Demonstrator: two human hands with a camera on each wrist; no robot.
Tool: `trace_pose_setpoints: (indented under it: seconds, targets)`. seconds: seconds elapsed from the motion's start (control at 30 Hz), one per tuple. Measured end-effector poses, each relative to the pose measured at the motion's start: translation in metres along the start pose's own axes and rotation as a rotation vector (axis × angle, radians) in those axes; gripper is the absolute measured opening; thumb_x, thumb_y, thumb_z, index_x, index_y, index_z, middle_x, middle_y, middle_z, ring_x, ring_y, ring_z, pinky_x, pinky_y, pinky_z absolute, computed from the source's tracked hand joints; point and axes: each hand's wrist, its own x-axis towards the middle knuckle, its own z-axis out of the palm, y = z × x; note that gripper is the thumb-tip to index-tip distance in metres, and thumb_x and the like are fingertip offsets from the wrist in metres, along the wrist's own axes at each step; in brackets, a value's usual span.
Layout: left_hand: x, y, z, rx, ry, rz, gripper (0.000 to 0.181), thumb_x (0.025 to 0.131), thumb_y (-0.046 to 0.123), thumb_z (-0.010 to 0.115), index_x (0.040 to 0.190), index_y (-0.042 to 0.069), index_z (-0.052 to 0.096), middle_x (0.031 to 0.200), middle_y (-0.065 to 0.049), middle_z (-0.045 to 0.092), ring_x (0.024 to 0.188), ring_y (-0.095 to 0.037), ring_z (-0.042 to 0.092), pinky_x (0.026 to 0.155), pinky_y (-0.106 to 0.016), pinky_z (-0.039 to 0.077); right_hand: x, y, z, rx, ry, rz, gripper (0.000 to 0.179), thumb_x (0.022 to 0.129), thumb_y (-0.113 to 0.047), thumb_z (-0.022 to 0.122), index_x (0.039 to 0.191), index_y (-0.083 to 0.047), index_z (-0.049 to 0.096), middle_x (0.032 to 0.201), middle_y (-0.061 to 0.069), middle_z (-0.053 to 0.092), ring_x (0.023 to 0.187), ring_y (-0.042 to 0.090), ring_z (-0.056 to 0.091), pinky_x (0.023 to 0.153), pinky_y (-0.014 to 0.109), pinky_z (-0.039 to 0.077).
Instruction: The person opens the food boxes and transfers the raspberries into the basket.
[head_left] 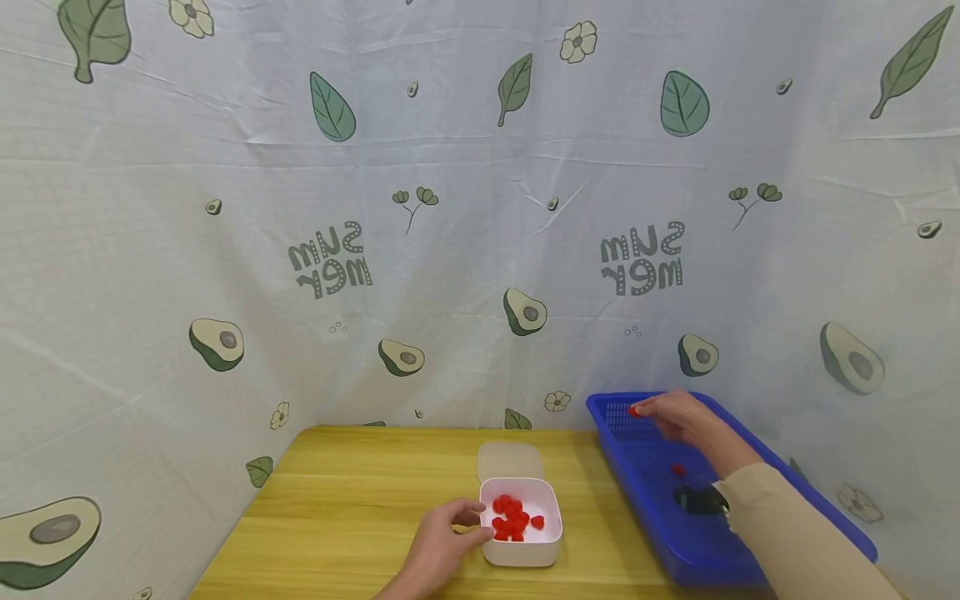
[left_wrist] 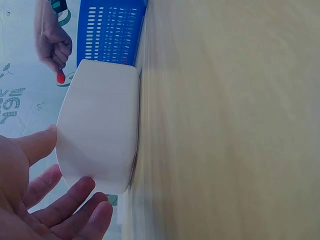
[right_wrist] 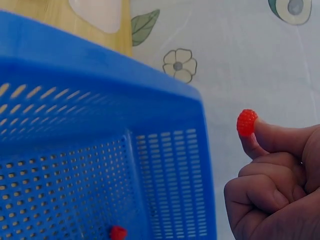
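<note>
Between thumb and index finger, my right hand (head_left: 678,417) pinches a red raspberry (right_wrist: 247,122) above the far end of the blue basket (head_left: 633,492). Its other fingers are curled in. Another raspberry (right_wrist: 118,232) lies in the basket. My left hand (head_left: 444,537) rests at the left side of a white box (head_left: 521,556), thumb and fingertips spread and loosely bent against its wall. The box stands with its lid (head_left: 510,461) folded back, and several raspberries (head_left: 512,521) lie inside, mostly toward the left.
The box and basket stand on a wood-grain table (head_left: 360,500), the basket along its right side. A pale curtain (head_left: 450,167) printed with leaves and avocados hangs behind and beside the table. A dark strap (head_left: 697,500) is around my right wrist.
</note>
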Motion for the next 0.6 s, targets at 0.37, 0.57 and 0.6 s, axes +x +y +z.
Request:
trace_pose_setpoints:
  seconds: [0.37, 0.57, 0.6]
  targets:
    - [-0.001, 0.0, 0.0, -0.011, -0.013, -0.017, 0.032, 0.086, 0.03, 0.081, 0.112, 0.014, 0.072, 0.103, 0.0, 0.072, 0.095, -0.019, 0.064, 0.082, -0.041, 0.058, -0.004, 0.018, -0.014, -0.054, 0.075, 0.103, 0.02, 0.099, -0.018, 0.061, 0.084, -0.006, 0.058, 0.053, -0.006, 0.034, 0.049, 0.009, 0.033, 0.05, 0.025, 0.03]
    - [-0.001, 0.0, 0.0, 0.001, -0.001, -0.002, 0.032, 0.086, 0.029, 0.081, 0.113, 0.013, 0.072, 0.102, -0.001, 0.072, 0.094, -0.018, 0.064, 0.08, -0.037, 0.057, 0.0, 0.028, -0.02, -0.124, 0.104, 0.148, 0.036, 0.098, -0.022, 0.063, 0.07, -0.009, 0.043, 0.055, -0.003, 0.038, 0.05, 0.01, 0.036, 0.051, 0.026, 0.033]
    - [-0.001, 0.0, 0.0, 0.003, 0.002, 0.003, 0.032, 0.086, 0.029, 0.081, 0.113, 0.013, 0.072, 0.102, -0.002, 0.072, 0.094, -0.018, 0.065, 0.08, -0.036, 0.057, 0.001, 0.03, -0.022, -0.126, 0.105, 0.156, 0.033, 0.097, -0.022, 0.064, 0.075, -0.002, 0.048, 0.059, 0.003, 0.045, 0.054, 0.013, 0.042, 0.055, 0.027, 0.042]
